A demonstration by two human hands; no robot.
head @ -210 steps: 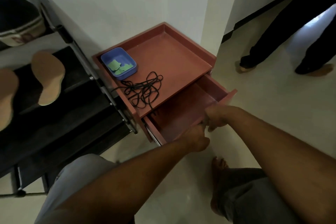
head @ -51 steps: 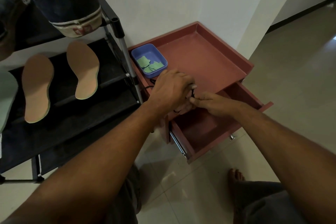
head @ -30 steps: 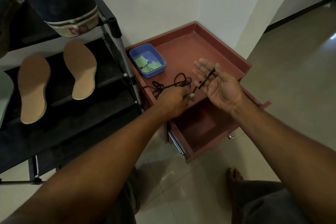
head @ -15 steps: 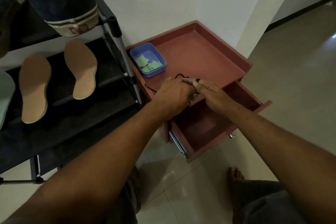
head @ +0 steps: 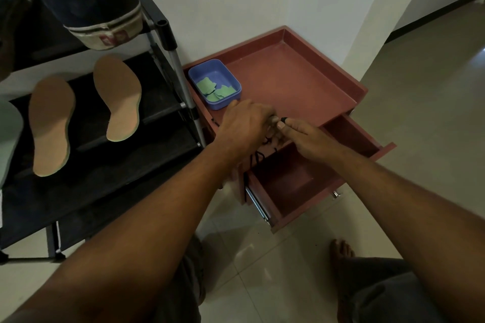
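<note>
At red cabinet (head: pixel 288 86) front edge: left hand (head: pixel 244 126) curls round thin black cord (head: pixel 258 157), right hand (head: pixel 307 139) pinches its end; limp tangled loops droop, no clear axis.

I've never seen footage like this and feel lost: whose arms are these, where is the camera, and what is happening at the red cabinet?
No machine here: a person wears one wide-angle camera on the head, looking down at their own arms. The right hand pinches the end of a black cord; the left hand grips it beside that, above the open drawer of a red cabinet. On top sits a blue tray holding green pieces. Left of it, a shoe rack carries two insoles and a shoe.
</note>
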